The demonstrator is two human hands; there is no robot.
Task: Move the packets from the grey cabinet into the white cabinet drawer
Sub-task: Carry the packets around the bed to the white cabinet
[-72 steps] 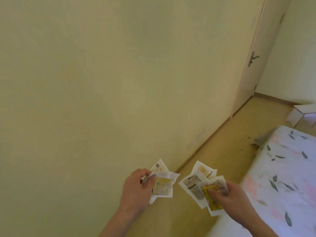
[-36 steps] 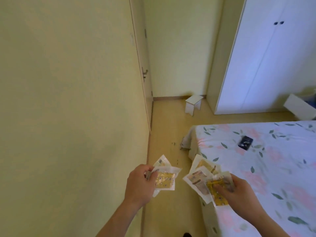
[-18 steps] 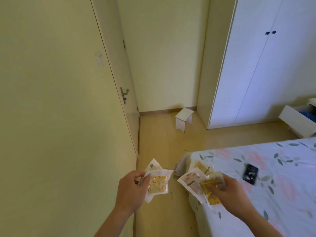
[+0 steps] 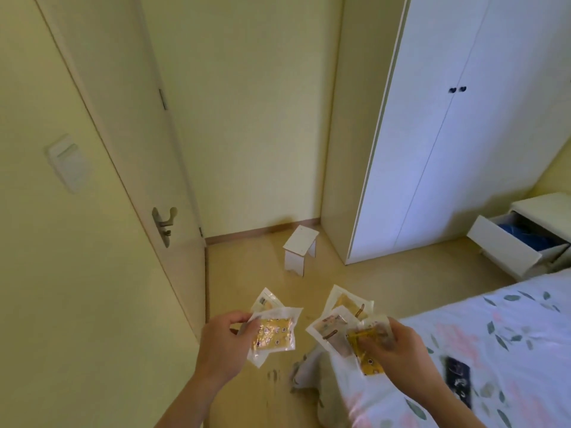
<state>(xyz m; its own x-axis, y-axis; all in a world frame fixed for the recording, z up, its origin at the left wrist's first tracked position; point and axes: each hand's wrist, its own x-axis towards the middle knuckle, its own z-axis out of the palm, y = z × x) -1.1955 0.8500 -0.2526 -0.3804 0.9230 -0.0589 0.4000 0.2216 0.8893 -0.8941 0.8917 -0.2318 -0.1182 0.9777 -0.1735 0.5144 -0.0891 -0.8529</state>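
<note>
While I stand between the wall and the bed (image 4: 494,329), both my hands are held out in front of me over the floor (image 4: 247,273). My left hand (image 4: 224,344) has its fingers (image 4: 244,327) curled round two packets (image 4: 273,330), one clear with a yellow printed insert, the other behind it and mostly hidden. My right hand (image 4: 398,350) pinches a fan of about three more packets (image 4: 343,322), thumb on top of a yellow one. None of the packets rests on anything. At far right, beyond the bed, a white cabinet (image 4: 547,211) has its drawer (image 4: 506,248) pulled out, with something blue inside; it is well apart from my hands. A white wardrobe (image 4: 457,134) with closed doors stands beside it. A small white stool (image 4: 300,244) sits on the floor near the wardrobe corner. A door (image 4: 123,134) is on my left. A dark flat object (image 4: 458,381) lies on the bed, blurred.
</note>
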